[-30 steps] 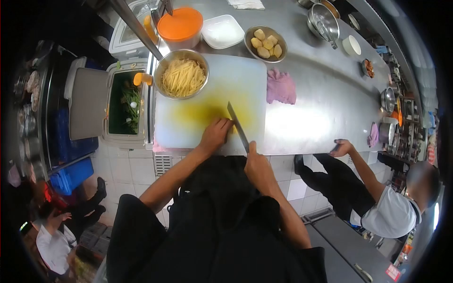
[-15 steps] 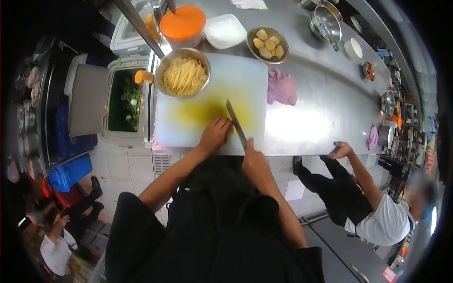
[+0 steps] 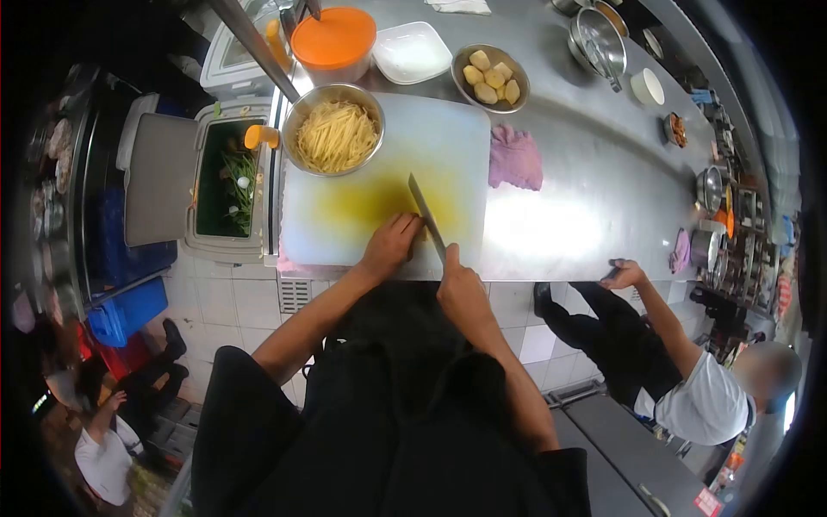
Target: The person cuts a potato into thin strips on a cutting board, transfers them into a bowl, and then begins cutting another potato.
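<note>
My right hand point(image 3: 462, 291) grips the handle of a knife point(image 3: 425, 214) whose blade lies across the near part of a white cutting board point(image 3: 448, 146) stained yellow. My left hand point(image 3: 391, 244) is curled down on the board right beside the blade, covering whatever is under its fingers. At the board's far left corner stands a metal bowl of yellow strips point(image 3: 336, 135). A second metal bowl with peeled potatoes point(image 3: 491, 76) stands just beyond the board's far right corner.
A pink cloth point(image 3: 515, 158) lies right of the board on the steel counter point(image 3: 594, 189). An orange-lidded tub point(image 3: 332, 39) and white dish point(image 3: 411, 50) stand behind. An open waste bin point(image 3: 228, 185) is at left. Another person point(image 3: 689, 379) leans on the counter's right edge. Pots line the far right.
The knife and my right hand have shifted slightly left and away along the board; my left hand stays pressed beside the blade. The person at right has shifted a little.
</note>
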### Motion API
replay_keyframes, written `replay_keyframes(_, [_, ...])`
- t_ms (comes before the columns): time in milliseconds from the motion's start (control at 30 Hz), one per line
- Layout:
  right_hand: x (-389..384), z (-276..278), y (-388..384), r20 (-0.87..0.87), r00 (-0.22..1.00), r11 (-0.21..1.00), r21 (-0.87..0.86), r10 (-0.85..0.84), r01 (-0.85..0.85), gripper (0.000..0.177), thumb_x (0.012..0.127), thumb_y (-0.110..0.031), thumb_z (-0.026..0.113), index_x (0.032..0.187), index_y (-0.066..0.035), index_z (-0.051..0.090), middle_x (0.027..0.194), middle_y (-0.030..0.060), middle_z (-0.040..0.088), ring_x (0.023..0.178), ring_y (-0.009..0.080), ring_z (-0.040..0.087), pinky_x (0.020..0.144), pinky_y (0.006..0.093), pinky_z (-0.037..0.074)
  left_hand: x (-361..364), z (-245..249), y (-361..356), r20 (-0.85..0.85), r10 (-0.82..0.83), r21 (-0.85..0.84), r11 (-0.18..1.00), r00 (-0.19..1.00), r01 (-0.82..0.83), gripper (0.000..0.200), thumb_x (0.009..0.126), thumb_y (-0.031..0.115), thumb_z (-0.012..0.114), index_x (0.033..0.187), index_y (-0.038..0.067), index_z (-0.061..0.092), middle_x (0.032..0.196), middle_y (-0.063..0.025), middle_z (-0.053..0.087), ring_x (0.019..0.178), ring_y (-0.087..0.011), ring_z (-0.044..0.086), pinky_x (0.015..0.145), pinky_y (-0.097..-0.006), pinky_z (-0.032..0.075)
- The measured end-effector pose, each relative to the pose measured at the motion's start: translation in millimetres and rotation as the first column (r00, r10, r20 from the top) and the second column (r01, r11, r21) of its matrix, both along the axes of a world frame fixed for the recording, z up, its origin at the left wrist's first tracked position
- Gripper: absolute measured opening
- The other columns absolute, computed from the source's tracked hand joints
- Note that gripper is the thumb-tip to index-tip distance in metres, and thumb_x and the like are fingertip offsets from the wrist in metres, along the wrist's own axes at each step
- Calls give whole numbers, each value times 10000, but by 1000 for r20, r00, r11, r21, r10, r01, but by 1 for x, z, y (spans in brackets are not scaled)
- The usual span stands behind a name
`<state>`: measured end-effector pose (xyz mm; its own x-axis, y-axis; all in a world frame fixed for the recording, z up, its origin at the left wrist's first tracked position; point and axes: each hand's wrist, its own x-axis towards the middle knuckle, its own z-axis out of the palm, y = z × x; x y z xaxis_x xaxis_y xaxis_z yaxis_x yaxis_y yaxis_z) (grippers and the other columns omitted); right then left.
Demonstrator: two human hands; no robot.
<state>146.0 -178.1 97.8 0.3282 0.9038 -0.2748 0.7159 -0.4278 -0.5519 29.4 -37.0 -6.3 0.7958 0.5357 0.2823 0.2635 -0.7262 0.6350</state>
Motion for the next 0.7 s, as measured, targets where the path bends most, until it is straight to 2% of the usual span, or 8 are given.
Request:
replay_keyframes(67, [2,24,1,-19,1000,990,-142,-13,11,307,950,-12,489,1215,81,365,674,317,612,648,512,619,577,593,478,4,-4,4,18,23,7,1000,1000,-23,340,798,-2,570,1135,-11,610,1095,-154,603,1025,-348,584,865,-429,508])
replay_keyframes(100, [0,9,-1,-25,1000,989,-149,-14,10,307,950,-12,489,1215,81,365,674,317,612,648,512,619,577,593,478,2,-5,3,12,23,-1,1000,1000,-23,340,798,-2,570,1135,-11,610,1095,-154,603,1025,-348,584,865,-429,508])
replay_keyframes(167, [-3,-32,-5,-52,997,998,-14,-56,55,247,950,-6,482,1158,46,360,670,313,612,655,523,615,589,599,481,1,-6,3,-10,40,0,999,999,-40,323,801,-2,579,1122,-9,614,1088,-152,609,1027,-351,587,875,-427,507])
replay_keyframes(300, [-3,-29,6,-24,997,997,-4,-77,76,225,954,-9,475,1140,27,355,666,317,607,652,533,608,590,611,478,2,5,10,61,61,29,998,996,-63,256,833,2,586,1085,7,630,1039,-135,624,975,-343,610,836,-419,522])
replay_keyframes(367, [-2,-14,9,-23,997,990,-121,-80,77,281,845,71,498,1078,9,354,775,320,642,733,535,629,668,605,508,-1,15,9,73,106,-168,981,992,-92,188,869,5,581,1046,27,641,991,-123,635,916,-340,628,793,-420,534])
replay_keyframes(467, [-1,-13,9,-55,995,987,-144,-87,78,287,840,74,498,1081,14,354,783,322,642,737,534,629,669,610,506,-4,38,12,70,250,-227,947,966,-229,119,892,2,574,972,48,650,927,-118,636,871,-332,638,743,-434,529])
replay_keyframes(567, [-3,-16,9,-46,996,990,-123,-79,72,293,835,78,495,1085,21,353,775,325,638,736,534,627,668,616,500,-1,32,3,-72,236,-219,944,969,-246,151,878,-11,574,999,45,644,966,-122,632,894,-340,638,748,-440,529])
replay_keyframes(700, [-2,-6,9,-63,995,991,-112,-80,73,296,833,80,491,1089,25,353,770,333,631,737,534,625,670,621,495,2,23,0,-69,206,-119,970,976,-213,223,870,6,563,1071,57,643,952,-113,605,912,-335,629,758,-438,539])
